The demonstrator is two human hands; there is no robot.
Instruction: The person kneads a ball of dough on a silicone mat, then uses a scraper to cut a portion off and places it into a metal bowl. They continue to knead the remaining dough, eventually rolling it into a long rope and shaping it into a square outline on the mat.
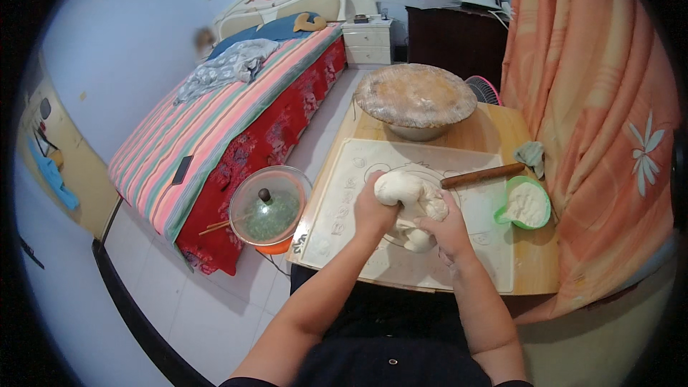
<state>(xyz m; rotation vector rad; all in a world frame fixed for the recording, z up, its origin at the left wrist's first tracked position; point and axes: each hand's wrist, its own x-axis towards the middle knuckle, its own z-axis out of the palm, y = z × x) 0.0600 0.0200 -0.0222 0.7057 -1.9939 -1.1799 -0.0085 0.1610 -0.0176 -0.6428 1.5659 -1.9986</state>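
A pale lump of dough (401,188) is folded and bulging between my two hands, above a printed white kneading mat (333,218). My left hand (374,208) grips its left side, and my right hand (446,228) is closed round its right side. Part of the dough hangs below, between the palms. Right of the dough, a wooden rolling pin (481,175) lies across the mat's edge. Beyond it stands a green scoop (536,223) of white flour (525,204), with a crumpled cloth (530,153) just behind.
A flour-dusted round board (416,93) covers a bowl (419,132) at the table's far side. Left of the table stands a glass-lidded pot (269,204) of greens with chopsticks (214,227). A striped bed (186,129) lies further left; an orange curtain (580,100) hangs right.
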